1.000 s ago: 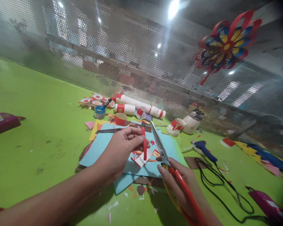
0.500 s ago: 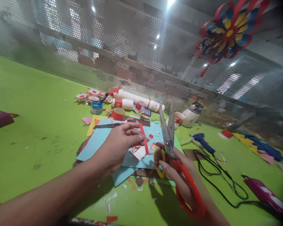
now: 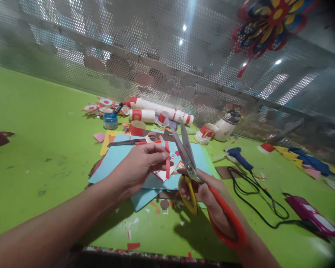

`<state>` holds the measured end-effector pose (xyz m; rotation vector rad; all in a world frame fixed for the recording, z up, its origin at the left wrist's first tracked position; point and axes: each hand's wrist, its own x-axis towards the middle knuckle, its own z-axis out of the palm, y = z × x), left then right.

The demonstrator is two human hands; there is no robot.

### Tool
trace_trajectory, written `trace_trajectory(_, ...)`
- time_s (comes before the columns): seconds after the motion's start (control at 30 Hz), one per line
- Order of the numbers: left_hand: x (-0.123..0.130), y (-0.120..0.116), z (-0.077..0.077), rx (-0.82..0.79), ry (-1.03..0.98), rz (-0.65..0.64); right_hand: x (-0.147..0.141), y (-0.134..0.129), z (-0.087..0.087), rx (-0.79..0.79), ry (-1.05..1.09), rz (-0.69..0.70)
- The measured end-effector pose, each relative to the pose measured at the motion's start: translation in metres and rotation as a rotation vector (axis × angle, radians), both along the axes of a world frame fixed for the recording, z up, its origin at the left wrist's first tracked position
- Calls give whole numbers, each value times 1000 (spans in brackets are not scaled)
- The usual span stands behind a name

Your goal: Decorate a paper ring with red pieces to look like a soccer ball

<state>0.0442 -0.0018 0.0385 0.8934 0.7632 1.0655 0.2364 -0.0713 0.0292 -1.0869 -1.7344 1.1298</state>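
Observation:
My left hand (image 3: 141, 163) pinches a narrow red paper strip (image 3: 168, 163), which hangs upright from the fingertips. In my right hand (image 3: 212, 197) are scissors (image 3: 188, 166) with one red and one yellow handle. Their blades are parted and point up and away, a little to the right of the strip. Beneath both hands lie light blue sheets (image 3: 120, 158) with a white and red paper piece (image 3: 163, 174) and small red scraps on top. Dark-bladed scissors (image 3: 125, 142) rest along the far edge of the sheets.
Behind the sheets are a blue jar (image 3: 110, 121), paper cup rolls (image 3: 142, 115), a red ring (image 3: 137, 128) and a white cup (image 3: 206, 134). To the right are a blue glue gun (image 3: 240, 158) with a black cord and a purple box (image 3: 312, 216). Scraps dot the green table (image 3: 44, 186).
The scissors have tilted left and their blades have come closer together, nearer the strip. The strip hangs straighter in my left hand. The whole view has shifted slightly.

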Motion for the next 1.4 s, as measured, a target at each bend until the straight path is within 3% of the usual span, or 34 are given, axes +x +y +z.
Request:
trace_trajectory(0.2,-2,2,-1,4,-32,-27,1,3,3,-53,-43,-77)
trace_trajectory(0.67,-1,1,3,17,18,-13,-4,-1,15,42,-341,-181)
trace_trajectory(0.93,-3,1,-1,182,17,-81,0,3,16,37,-421,-149)
trace_trajectory(1.1,-8,-2,6,204,-18,-70,14,3,26,116,-470,-127)
trace_trajectory(1.4,-25,-13,16,221,178,-43,18,-12,26,111,-391,44)
